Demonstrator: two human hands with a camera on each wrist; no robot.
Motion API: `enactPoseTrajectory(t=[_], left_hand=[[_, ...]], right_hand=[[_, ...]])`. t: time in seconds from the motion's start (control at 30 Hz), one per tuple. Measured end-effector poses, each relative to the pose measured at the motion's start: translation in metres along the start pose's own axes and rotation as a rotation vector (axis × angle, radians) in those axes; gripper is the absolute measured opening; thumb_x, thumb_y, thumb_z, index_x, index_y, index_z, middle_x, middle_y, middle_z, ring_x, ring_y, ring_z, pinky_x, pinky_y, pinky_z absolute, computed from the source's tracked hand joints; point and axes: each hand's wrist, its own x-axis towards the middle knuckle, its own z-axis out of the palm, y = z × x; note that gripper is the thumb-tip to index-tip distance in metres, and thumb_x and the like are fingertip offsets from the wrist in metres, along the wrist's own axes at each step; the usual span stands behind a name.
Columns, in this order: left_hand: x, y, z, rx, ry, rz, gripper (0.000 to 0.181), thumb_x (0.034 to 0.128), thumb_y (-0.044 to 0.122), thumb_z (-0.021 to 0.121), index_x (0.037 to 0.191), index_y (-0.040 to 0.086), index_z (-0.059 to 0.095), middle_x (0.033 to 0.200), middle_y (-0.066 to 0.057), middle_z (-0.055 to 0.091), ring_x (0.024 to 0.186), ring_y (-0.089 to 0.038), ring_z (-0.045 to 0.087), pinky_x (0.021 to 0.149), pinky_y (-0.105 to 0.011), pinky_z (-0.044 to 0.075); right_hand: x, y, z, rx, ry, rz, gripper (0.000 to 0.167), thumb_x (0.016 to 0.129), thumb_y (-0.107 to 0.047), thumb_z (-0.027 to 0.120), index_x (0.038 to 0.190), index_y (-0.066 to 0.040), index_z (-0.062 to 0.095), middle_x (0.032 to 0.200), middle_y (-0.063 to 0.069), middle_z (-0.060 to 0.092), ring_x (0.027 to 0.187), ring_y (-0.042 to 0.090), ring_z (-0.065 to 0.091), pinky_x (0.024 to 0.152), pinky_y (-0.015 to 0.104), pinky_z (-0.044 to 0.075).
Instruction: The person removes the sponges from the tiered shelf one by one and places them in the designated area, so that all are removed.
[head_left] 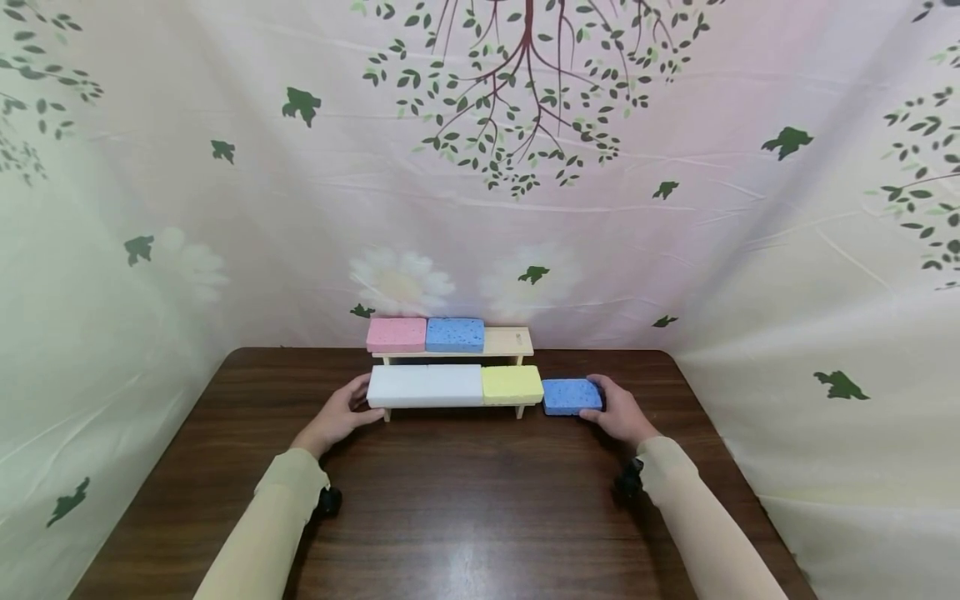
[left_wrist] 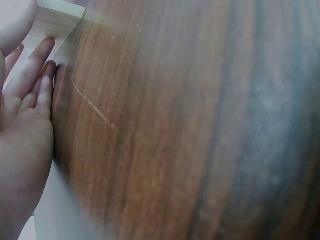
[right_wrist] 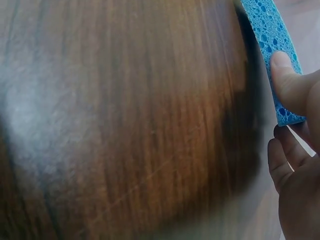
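With twelve o'clock at the wall, a two-tier wooden shelf [head_left: 507,341] stands near twelve on the dark worktop [head_left: 450,500]. At three o'clock from its lower tier, the right hand [head_left: 617,410] pinches a blue sponge [head_left: 572,397] by its outer end, thumb on the near side, fingers on the far side. That sponge is just beside the yellow sponge [head_left: 512,385]; I can't tell whether it touches the worktop. At nine o'clock the left hand [head_left: 341,414] is spread about the lower tier's end, fingers nearly straight, thumb apart, gripping no sponge; how firmly it meets the wood I can't make out. The white blocks [head_left: 425,386] fill that tier's nine o'clock side, the yellow its three o'clock end. On the upper tier, a pink sponge [head_left: 397,335] lies at nine, beside a second blue sponge [head_left: 455,335].
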Motion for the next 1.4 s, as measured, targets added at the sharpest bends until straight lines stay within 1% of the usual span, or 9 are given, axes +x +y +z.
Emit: enactPoseTrajectory(t=[0.23, 0.63, 0.93, 1.03, 1.2, 1.3, 1.4], left_hand=[[0.0001, -0.0012, 0.0, 0.007, 0.002, 0.0, 0.087, 0.0951, 0.024, 0.081, 0.163, 0.003, 0.031, 0.159, -0.025, 0.046, 0.151, -0.045, 0.037, 0.123, -0.065, 0.026], [-0.0009, 0.0025, 0.0001, 0.006, 0.003, -0.004, 0.087, 0.0943, 0.023, 0.082, 0.163, 0.003, 0.032, 0.159, -0.025, 0.046, 0.151, -0.044, 0.038, 0.123, -0.063, 0.028], [-0.0036, 0.0063, 0.0011, -0.003, 0.002, -0.019, 0.085, 0.0947, 0.019, 0.081, 0.163, 0.004, 0.033, 0.159, -0.024, 0.047, 0.151, -0.044, 0.039, 0.123, -0.063, 0.028], [-0.0037, 0.0064, 0.0011, -0.003, 0.002, -0.018, 0.085, 0.0947, 0.02, 0.081, 0.163, 0.004, 0.033, 0.159, -0.024, 0.047, 0.151, -0.044, 0.039, 0.123, -0.063, 0.028], [-0.0041, 0.0069, 0.001, -0.003, 0.002, -0.017, 0.086, 0.0946, 0.02, 0.081, 0.163, 0.004, 0.032, 0.159, -0.024, 0.047, 0.15, -0.044, 0.039, 0.123, -0.064, 0.028], [-0.0038, 0.0063, 0.0008, 0.003, 0.001, -0.013, 0.086, 0.0948, 0.021, 0.081, 0.163, 0.004, 0.032, 0.159, -0.024, 0.047, 0.15, -0.044, 0.039, 0.122, -0.064, 0.028], [-0.0034, 0.0054, 0.0008, 0.001, 0.002, -0.012, 0.086, 0.0949, 0.021, 0.081, 0.163, 0.004, 0.032, 0.159, -0.025, 0.047, 0.15, -0.045, 0.039, 0.122, -0.065, 0.028]], right_hand=[[0.0001, 0.0028, 0.0028, -0.006, -0.012, 0.01, 0.074, 0.097, -0.02, 0.079, 0.155, 0.001, 0.039, 0.157, 0.031, 0.044, 0.144, 0.048, 0.044, 0.117, 0.065, 0.036], [0.0016, 0.0013, 0.0055, -0.025, -0.025, 0.012, 0.077, 0.094, -0.019, 0.083, 0.154, 0.004, 0.041, 0.154, 0.032, 0.047, 0.14, 0.046, 0.049, 0.114, 0.064, 0.04], [0.0021, 0.0055, 0.007, -0.033, -0.028, -0.014, 0.078, 0.093, -0.018, 0.083, 0.154, 0.005, 0.04, 0.155, 0.032, 0.046, 0.142, 0.048, 0.047, 0.115, 0.064, 0.04], [0.0017, 0.0047, 0.0065, -0.034, -0.026, -0.006, 0.08, 0.093, -0.019, 0.084, 0.155, 0.004, 0.039, 0.156, 0.031, 0.045, 0.142, 0.047, 0.047, 0.115, 0.064, 0.04], [0.0004, 0.0022, 0.0031, -0.019, -0.024, 0.012, 0.084, 0.091, -0.019, 0.085, 0.156, 0.001, 0.038, 0.153, 0.03, 0.048, 0.135, 0.045, 0.053, 0.111, 0.064, 0.044], [0.0002, 0.002, 0.0011, -0.017, -0.029, 0.005, 0.084, 0.09, -0.019, 0.086, 0.156, 0.0, 0.037, 0.152, 0.029, 0.049, 0.13, 0.043, 0.056, 0.108, 0.062, 0.047], [0.0009, 0.003, -0.0006, -0.019, -0.036, 0.002, 0.087, 0.089, -0.02, 0.087, 0.157, 0.0, 0.036, 0.154, 0.029, 0.047, 0.127, 0.042, 0.057, 0.107, 0.061, 0.048]])
